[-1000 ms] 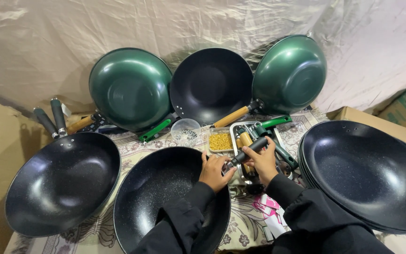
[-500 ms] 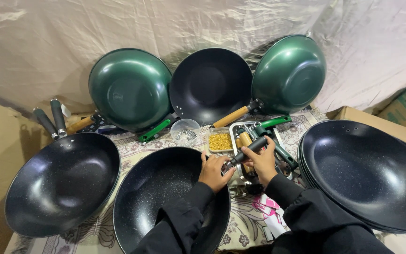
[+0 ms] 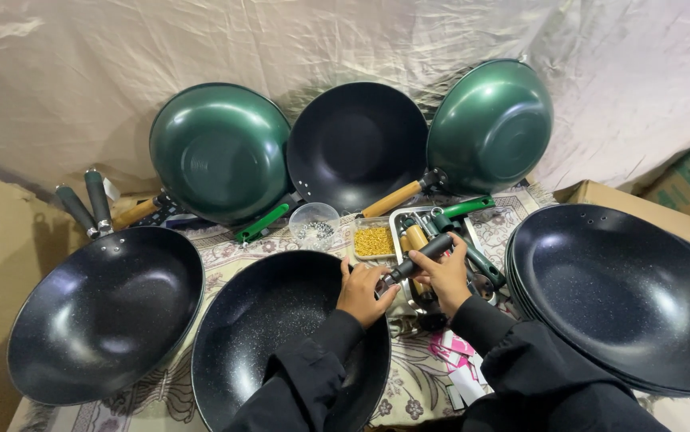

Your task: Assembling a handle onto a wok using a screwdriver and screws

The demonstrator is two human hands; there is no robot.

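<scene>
Almost unchanged from half a second earlier: both hands in the same place at the near rim of the central pan, dark handle at the same slant. Suggests slow, fine work at the joint rather than a reach or a carry.

Left hand (image 3: 363,290): fingers curled and pressed at the rim of the black speckled non-stick wok (image 3: 281,336), where the handle meets it. Right hand (image 3: 446,272): closed around the black cylindrical handle (image 3: 421,254), angled up and to the right. Whether a screw or tool sits between the fingers cannot be told.

Around the hands, on the bench covered with a floral patterned cloth (image 3: 409,384): metal tray of spare wooden and green handles (image 3: 441,228) just beyond the right hand; clear box of small yellow parts (image 3: 374,240) and clear round cup of small metal pieces (image 3: 314,226) nearby. Second black wok with two grey handles (image 3: 105,312) at left; stack of black woks (image 3: 625,296) at right; two green woks and one black leaning against the pale sheet (image 3: 81,80) behind.
</scene>
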